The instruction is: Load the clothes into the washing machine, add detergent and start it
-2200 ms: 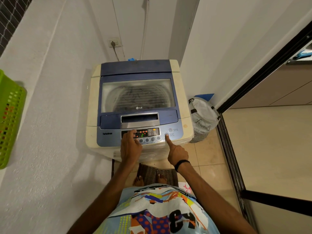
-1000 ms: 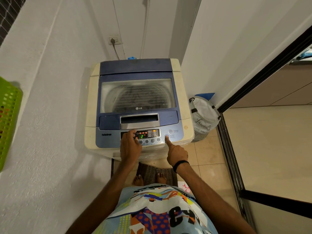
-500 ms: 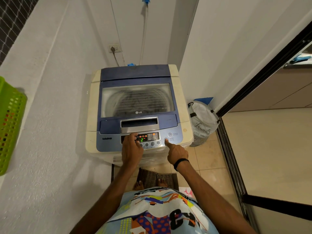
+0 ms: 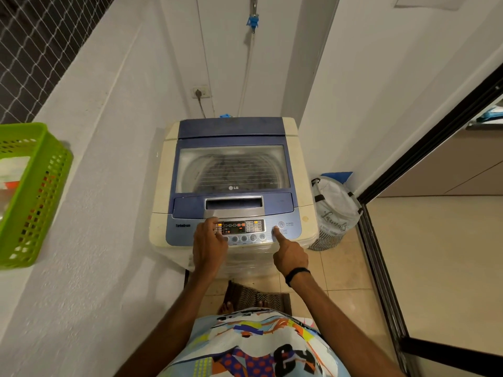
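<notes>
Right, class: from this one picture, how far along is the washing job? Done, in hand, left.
Done: the lid is down and dark clothes show through its window; the control panel is lit. In hand: the right hand presses its index finger beside the START label, while the left hand rests on the panel. Left: confirming the cycle runs. Whether detergent went in cannot be seen.

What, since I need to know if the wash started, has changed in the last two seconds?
The green 2 on the display has gone; only small red marks glow there now. Nothing was gripped or released. The right hand still presses its index finger to the control panel just below the power button, the left hand still rests on the panel's left part, and the lid stays closed.
</notes>
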Demonstrator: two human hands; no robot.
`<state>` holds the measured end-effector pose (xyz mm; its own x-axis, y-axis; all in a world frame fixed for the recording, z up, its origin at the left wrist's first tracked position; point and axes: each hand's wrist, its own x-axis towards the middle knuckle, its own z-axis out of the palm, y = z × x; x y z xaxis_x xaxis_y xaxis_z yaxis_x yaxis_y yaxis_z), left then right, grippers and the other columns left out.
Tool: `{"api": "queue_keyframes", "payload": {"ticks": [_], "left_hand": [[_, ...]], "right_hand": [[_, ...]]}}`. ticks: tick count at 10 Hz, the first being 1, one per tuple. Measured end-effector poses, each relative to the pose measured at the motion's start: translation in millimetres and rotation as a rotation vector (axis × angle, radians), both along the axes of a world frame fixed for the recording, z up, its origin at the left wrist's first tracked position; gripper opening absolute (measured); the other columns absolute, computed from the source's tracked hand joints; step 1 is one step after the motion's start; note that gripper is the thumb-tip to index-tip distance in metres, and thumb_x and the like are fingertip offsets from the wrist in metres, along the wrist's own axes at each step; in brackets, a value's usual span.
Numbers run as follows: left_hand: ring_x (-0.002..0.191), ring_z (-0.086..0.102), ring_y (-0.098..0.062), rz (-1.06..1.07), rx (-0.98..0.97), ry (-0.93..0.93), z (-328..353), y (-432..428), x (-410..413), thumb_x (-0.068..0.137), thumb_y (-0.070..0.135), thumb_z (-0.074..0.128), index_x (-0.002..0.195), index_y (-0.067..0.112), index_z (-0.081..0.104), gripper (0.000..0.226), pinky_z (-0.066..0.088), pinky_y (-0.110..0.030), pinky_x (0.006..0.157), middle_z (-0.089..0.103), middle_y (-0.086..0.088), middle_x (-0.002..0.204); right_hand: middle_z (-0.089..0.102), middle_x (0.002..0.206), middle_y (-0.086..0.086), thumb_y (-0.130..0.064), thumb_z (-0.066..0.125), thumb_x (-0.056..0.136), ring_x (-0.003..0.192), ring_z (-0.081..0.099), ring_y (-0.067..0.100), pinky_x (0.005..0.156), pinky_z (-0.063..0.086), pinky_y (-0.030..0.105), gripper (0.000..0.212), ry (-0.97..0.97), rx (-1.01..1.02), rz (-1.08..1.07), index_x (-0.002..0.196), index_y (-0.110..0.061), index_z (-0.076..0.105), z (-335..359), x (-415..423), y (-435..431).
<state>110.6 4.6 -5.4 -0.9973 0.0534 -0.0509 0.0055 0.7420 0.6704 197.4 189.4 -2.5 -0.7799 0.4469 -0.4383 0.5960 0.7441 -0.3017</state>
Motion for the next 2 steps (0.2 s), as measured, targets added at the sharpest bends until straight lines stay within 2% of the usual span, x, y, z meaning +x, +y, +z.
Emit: {"api": "queue_keyframes", "payload": {"ticks": [2], "left_hand": [[0.098, 0.060, -0.023, 0.036, 0.053, 0.100, 4.8, -8.0, -12.7, 0.088, 0.003, 0.058, 0.117, 0.013, 0.060, 0.031, 0.053, -0.033, 0.078, 0.062, -0.009, 0.107]], "right_hand": [[0.070, 0.106, 0.010, -0.016, 0.050, 0.094, 0.086, 0.066, 0.026, 0.071, 0.054, 0.032, 0.072, 0.091, 0.025, 0.024, 0.153, -0.037, 0.015, 3.8, -17.4, -4.9]]}}
